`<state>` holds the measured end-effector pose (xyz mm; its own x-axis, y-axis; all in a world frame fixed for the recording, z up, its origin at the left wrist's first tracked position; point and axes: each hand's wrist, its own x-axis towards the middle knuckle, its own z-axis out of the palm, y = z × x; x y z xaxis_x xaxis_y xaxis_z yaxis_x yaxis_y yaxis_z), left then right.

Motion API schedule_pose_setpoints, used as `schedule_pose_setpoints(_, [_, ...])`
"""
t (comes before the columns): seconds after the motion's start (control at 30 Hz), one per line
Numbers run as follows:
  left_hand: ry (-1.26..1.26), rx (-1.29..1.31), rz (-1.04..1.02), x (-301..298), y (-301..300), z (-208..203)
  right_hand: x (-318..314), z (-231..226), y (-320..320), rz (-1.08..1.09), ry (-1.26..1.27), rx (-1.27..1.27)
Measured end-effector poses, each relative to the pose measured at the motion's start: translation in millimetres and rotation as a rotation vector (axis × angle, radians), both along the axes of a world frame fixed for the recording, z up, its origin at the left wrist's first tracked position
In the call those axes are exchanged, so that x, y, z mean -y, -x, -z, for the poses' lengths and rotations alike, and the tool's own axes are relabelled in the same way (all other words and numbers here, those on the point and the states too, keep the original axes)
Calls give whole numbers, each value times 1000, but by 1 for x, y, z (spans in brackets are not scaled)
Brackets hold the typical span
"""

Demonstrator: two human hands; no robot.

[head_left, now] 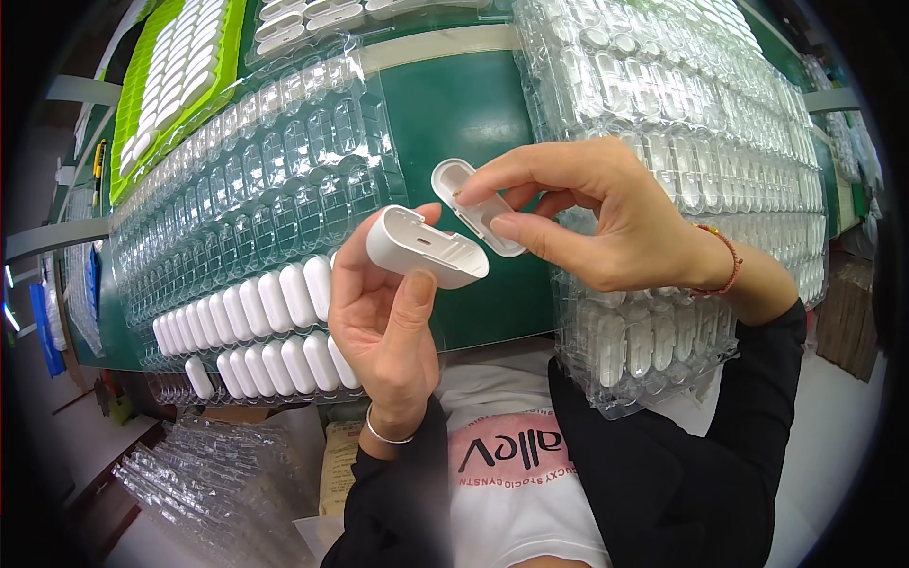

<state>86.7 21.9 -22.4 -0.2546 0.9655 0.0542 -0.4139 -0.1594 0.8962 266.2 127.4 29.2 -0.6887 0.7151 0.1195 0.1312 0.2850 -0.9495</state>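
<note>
Left grip (pixel 386 327) is curled around a white case (pixel 426 250), seemingly for steadiness, while a lid (pixel 481 217) is pinched in the right grip (pixel 611 213).

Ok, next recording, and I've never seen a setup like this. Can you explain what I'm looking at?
There is no machine here: a person works with two bare hands. The single picture comes from a wide fisheye camera on the person's head, looking down, so straight edges bend and the rim goes dark.

The left hand holds a hollow white case body. The right hand pinches a shallow white shell close beside it.

On the green table, a clear tray on the left holds rows of white pieces. Clear plastic trays are stacked on the right, and a bright green tray with more white pieces sits at upper left.
</note>
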Motion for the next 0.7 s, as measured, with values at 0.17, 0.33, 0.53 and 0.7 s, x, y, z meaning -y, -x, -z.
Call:
schedule_pose_setpoints(0.17, [-3,-1,4,-2,-2,1,1,2,1,0,15,-3])
schedule_pose_setpoints(0.33, [-7,7,47,-1,-3,-1,0,3,0,-9,14,-25])
schedule_pose_setpoints(0.53, [13,52,51,-1,-3,-6,-1,3,-1,-23,51,-46])
schedule_pose_setpoints(0.7, [4,60,38,-2,-5,-4,-1,3,-1,-21,40,-43])
